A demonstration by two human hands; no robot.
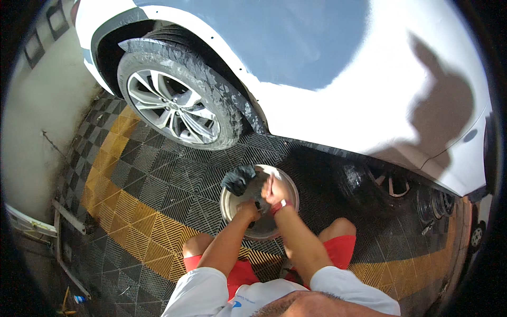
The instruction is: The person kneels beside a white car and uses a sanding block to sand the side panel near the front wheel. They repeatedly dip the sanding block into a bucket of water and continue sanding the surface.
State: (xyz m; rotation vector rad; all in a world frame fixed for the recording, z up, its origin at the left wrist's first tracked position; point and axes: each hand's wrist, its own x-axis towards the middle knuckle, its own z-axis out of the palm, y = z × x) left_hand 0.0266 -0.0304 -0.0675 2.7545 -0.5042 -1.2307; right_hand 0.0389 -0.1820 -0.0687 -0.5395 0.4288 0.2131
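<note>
Crouched low beside a white car [311, 111], with knees apart in red shorts [340, 252] and both bare arms over a round, pale basin [227, 206] on the floor [163, 201]. Holding the left hand [248, 210] over the near left part of the basin, with the fingers curled under and mostly hidden. Cannot tell from here about anything held in this grip. Holding the right hand [273, 190] a little farther out, up and to the right of the left one, with fingers bent close together and a red band [280, 206] round the wrist. Cannot tell about the inside of this grip either; seems narrow at most, given the blur. Can see a dark cloth [238, 179] bunched over the far left part of the basin's rim, just beyond the left grip and to the left of the right grip, apart from the right fingers. Wearing a white shirt [193, 288]. Facing a dusty wheel [174, 108] with silver spokes, beyond the basin and to the left. Can also see dark wheels [425, 207] in the shade at far right.
</note>
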